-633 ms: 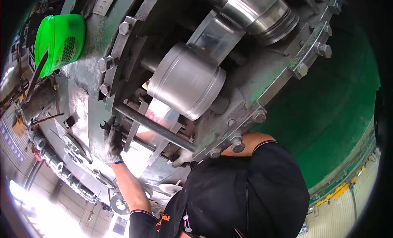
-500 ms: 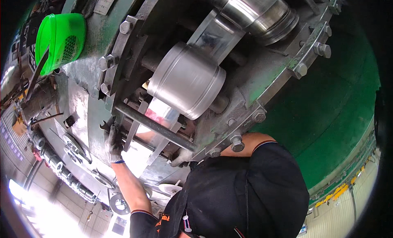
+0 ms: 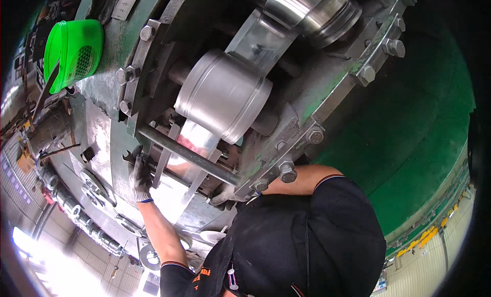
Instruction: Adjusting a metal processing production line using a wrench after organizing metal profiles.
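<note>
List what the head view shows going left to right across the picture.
Green plastic cap → gloved hand on the machine → shiny metal cylinder → second gloved hand → bolt on the rim → black shirt → green floor.

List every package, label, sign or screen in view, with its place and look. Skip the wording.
Scale plate: top left on the green machine housing, a narrow pale strip with fine dark marks.
Green plastic tub: upper left beside the housing, bright green, rounded, with a mesh patch.
Print on black clothing: bottom centre, small orange marks.
No screens seen.
</note>
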Motion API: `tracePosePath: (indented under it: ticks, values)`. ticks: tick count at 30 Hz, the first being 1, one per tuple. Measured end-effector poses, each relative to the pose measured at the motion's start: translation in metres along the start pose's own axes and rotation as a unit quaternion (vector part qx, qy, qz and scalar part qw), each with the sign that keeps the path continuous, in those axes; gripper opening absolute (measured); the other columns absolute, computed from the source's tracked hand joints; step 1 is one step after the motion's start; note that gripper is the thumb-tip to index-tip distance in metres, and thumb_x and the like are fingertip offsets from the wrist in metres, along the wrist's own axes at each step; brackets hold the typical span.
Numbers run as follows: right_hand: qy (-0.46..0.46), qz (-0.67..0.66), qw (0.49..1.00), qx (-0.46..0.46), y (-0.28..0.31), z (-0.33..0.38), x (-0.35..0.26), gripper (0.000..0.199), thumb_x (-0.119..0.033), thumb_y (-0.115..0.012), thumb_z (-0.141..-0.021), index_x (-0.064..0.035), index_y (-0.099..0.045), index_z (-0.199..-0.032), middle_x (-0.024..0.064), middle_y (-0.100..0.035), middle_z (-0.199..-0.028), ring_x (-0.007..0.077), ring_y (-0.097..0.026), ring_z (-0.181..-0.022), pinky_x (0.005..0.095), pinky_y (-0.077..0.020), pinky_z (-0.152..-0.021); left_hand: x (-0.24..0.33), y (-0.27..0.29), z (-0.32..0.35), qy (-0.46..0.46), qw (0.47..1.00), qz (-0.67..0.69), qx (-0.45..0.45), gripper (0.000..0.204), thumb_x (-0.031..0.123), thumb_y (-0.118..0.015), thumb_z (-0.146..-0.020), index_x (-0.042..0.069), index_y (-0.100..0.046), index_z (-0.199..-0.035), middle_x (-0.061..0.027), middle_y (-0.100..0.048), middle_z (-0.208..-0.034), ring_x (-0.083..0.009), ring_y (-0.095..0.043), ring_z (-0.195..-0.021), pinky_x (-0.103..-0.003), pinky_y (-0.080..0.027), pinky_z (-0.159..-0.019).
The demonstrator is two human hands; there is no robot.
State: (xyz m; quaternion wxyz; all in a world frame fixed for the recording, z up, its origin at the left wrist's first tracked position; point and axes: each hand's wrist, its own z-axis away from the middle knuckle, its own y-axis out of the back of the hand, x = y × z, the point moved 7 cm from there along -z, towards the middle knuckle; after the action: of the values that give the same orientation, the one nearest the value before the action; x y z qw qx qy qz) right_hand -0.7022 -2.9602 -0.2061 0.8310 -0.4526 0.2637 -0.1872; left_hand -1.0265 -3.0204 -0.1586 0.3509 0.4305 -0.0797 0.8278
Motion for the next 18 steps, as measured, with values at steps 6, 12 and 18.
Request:
tracePosePath:
  ticks: [6,12,18]
  values:
    - [0.034,-0.084,0.993,-0.074,-0.006,-0.034,0.029,0.034,-0.042,-0.067,-0.101,-0.0113,-0.071,-0.114,0.0006,-0.071,-0.096,0.0133,-0.067,-0.081,0.0321,-0.0563,-0.069,0.004,-0.004,0.005,-0.003,1.000,-0.017,-0.003,0.056,0.031,-0.065,-0.105,0.002,-0.049,-0.149,0.0015,-0.063,-0.092,-0.0057,-0.054,-0.071,-0.020,-0.042,-0.061]
    - [0.076,-0.160,0.980,-0.092,-0.007,-0.039,0.037,0.041,-0.043,-0.069,-0.099,-0.0072,-0.068,-0.119,0.0024,-0.070,-0.102,0.0146,-0.068,-0.084,0.0324,-0.0549,-0.068,-0.009,0.010,-0.008,0.004,0.999,0.029,-0.033,0.052,0.024,-0.067,-0.102,0.001,-0.051,-0.146,-0.0077,-0.069,-0.099,-0.0167,-0.065,-0.081,-0.029,-0.053,-0.071]
    - [0.081,-0.080,0.994,-0.005,-0.006,-0.015,0.014,0.032,-0.035,-0.070,-0.099,-0.0059,-0.069,-0.111,0.0039,-0.069,-0.093,0.0150,-0.067,-0.080,0.0318,-0.0549,-0.070,-0.014,0.002,-0.007,-0.006,0.992,0.111,-0.054,0.048,0.021,-0.067,-0.102,0.001,-0.053,-0.143,-0.0076,-0.068,-0.099,-0.0162,-0.065,-0.082,-0.029,-0.054,-0.071]
